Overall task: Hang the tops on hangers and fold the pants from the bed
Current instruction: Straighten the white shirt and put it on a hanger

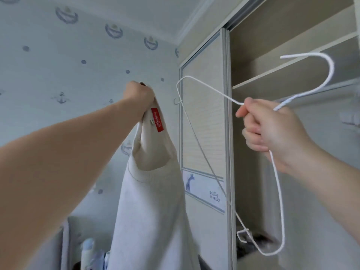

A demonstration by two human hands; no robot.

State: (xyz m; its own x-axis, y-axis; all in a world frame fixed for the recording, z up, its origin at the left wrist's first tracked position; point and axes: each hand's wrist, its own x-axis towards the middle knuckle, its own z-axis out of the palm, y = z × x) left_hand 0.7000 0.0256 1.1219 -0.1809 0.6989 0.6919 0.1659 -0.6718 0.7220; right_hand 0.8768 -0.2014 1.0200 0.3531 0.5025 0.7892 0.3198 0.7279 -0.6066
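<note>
A cream sweatshirt top (150, 201) with a red label (157, 119) at its neck hangs in the air at the middle. My left hand (139, 94) grips it by the collar, held high. To the right, my right hand (272, 129) grips a white wire hanger (279, 191) at the base of its hook. The hook (329, 67) points up and right toward the wardrobe. One hanger shoulder reaches left, close to the top's collar but apart from it.
An open wardrobe (292, 78) with shelves and a rail stands at the right, its sliding door (204, 114) at the middle. Patterned wallpaper (68, 65) covers the left wall. Dark clothes (257, 242) lie low inside the wardrobe, and other fabric shows at the bottom left.
</note>
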